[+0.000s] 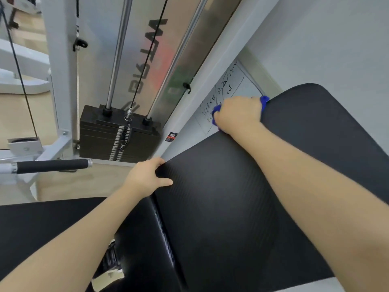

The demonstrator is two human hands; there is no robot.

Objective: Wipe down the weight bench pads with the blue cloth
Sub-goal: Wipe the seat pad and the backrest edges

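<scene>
A black ribbed back pad [242,197] fills the middle and right of the head view. A second black pad [52,218] lies at the lower left, with a gap between the two. My right hand [237,112] is closed over the blue cloth [264,101] at the far upper edge of the back pad; only blue bits show on either side of the fingers. My left hand [147,178] grips the back pad's left edge, thumb on the top face and fingers curled around the side.
A black weight stack [117,135] with two chrome guide rods and a cable stands at the left behind the pad. A black-gripped handle [52,165] juts from the white frame at the left. A whiteboard [231,85] with handwriting leans on the wall beyond the cloth.
</scene>
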